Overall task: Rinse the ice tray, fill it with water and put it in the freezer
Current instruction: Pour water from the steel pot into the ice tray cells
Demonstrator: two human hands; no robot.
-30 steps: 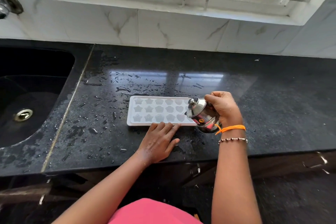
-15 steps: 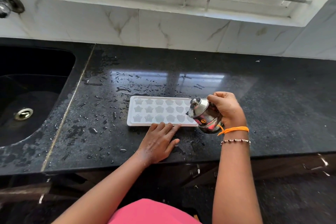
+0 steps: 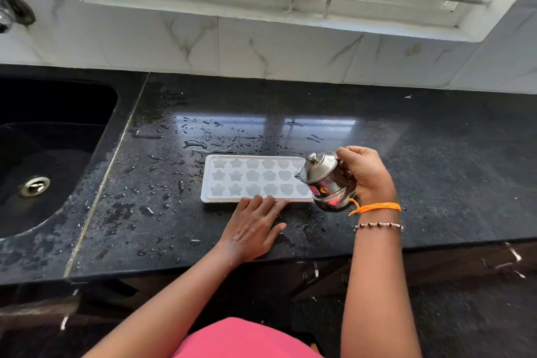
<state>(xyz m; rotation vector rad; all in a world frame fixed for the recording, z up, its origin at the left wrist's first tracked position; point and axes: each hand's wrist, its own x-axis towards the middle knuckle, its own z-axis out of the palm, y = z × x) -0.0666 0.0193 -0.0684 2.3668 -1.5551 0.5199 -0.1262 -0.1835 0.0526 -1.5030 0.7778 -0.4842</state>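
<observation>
Wet black stone surface [image 3: 406,154]: white plastic star-mould ice tray [image 3: 255,179] long axis left-right near front edge; left hand [image 3: 252,229] fingers flat at its near rim; right hand [image 3: 367,176] fingers wrapped round small lidded steel pot [image 3: 328,183] tilted over tray's right end

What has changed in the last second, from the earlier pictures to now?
Very little. The right hand keeps its grip on the small steel pot, tilted over the right end of the ice tray; it shifted only slightly, possibly from camera motion. No stream of water is visible. The left hand stays flat on the counter, fingertips at the tray's near edge. The tray has not moved.
</observation>
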